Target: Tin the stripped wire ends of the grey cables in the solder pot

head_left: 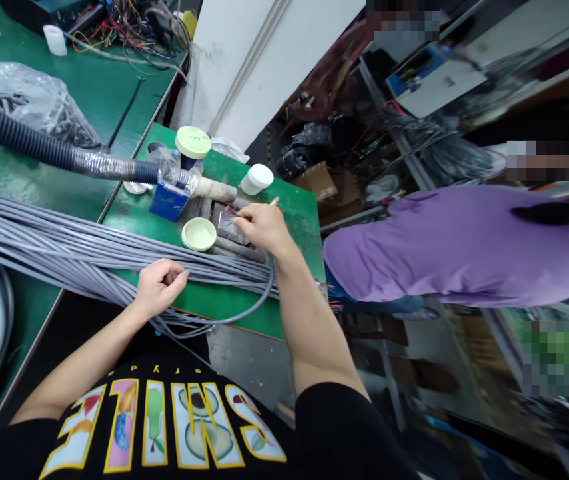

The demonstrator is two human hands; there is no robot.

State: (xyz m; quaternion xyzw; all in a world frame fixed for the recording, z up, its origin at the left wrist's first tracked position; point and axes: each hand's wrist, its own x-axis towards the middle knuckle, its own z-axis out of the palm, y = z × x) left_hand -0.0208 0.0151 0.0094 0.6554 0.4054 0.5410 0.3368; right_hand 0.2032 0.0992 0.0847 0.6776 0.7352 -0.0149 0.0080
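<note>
Our right hand (260, 227) fingers are pinching thin wire ends (230, 211) over the metal tray (225, 225). Our left hand (158, 285) is curling closed around the grey cable (244, 312), beside the cable bundle (54, 240). Risk, we're judging: slack loop catching the green lid (198, 234) and tugging the ends loose. Shirt lettering (164, 427) appears to read SMILE.

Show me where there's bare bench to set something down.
The small table is bare right of the right hand and white jar, and in the front strip between the gray cable bundle and its edge. The big bench is bare between the plastic bag and black cord. Crowded: around the blue box, green lid and metal fixture.
</note>
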